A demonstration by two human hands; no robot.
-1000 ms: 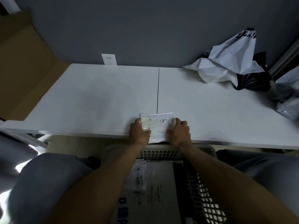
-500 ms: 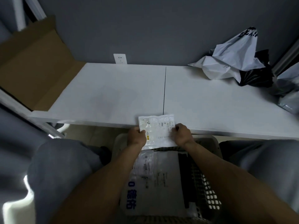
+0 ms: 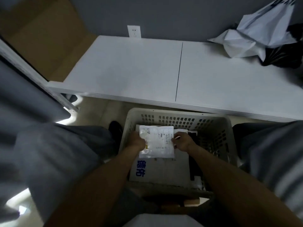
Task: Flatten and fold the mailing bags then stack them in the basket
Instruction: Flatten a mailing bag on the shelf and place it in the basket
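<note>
A small folded white mailing bag (image 3: 156,141) with a printed label is held flat inside the pale plastic basket (image 3: 178,117), which sits on the floor between my knees. My left hand (image 3: 136,141) grips the bag's left edge. On the bag's right edge my right hand (image 3: 181,141) pinches it. Under it lies a stack of folded bags, the top one white with blue characters (image 3: 164,171). A heap of crumpled white and black mailing bags (image 3: 262,38) lies at the table's far right.
The white table (image 3: 131,71) stands just beyond the basket, with a seam down its middle. A brown cardboard sheet (image 3: 41,38) leans at the left. A wall socket (image 3: 134,31) is on the grey wall behind.
Both hands carried the small folded bag off the table's front edge and down into the basket. My view tilted downward with it.
</note>
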